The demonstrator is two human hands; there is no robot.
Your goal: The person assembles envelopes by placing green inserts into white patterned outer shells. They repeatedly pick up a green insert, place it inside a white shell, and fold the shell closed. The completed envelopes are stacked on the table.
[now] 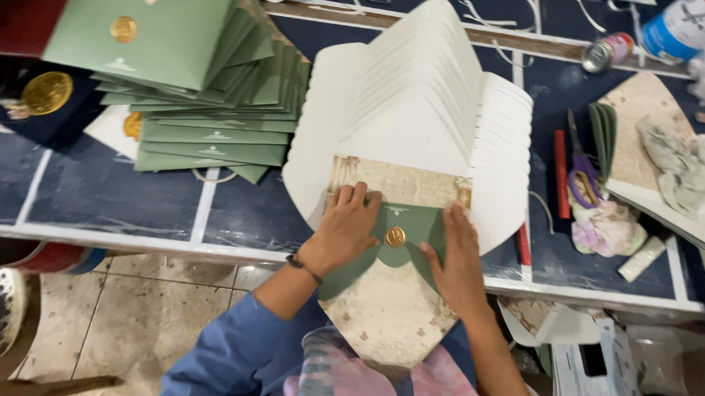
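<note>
A green envelope [401,258] with a gold round seal [396,236] and a beige patterned flap lies at the table's near edge. My left hand [345,227] presses flat on its left part. My right hand [457,260] presses flat on its right side. The envelope rests on the nearest sheet of a fanned stack of unfolded white envelope blanks [426,99]. Its pointed beige flap [387,316] hangs over the table edge toward my lap.
A fanned pile of finished green envelopes [207,99] with gold seals sits at the left. To the right lie purple-handled scissors [581,175], a red stick [561,174], crumpled cloths [605,229], a glue stick [641,259] and a small tin [607,52].
</note>
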